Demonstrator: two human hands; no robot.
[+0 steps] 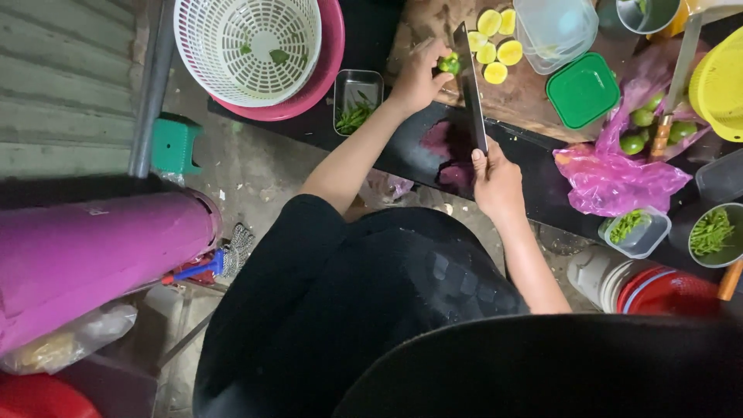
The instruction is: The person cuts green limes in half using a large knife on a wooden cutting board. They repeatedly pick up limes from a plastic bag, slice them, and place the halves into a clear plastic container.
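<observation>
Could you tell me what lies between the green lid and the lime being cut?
In the head view, cut lime halves lie on the wooden board between the green lid and the lime.

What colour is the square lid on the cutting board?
Green; the lid shows best in the head view, right of the knife.

I have a single view, from the head camera, looking almost straight down over my own dark-clothed lap onto the surface (534,174) ahead. It sits fairly high, so the wooden cutting board (526,97) lies near the top edge and the floor (255,166) shows left.
</observation>
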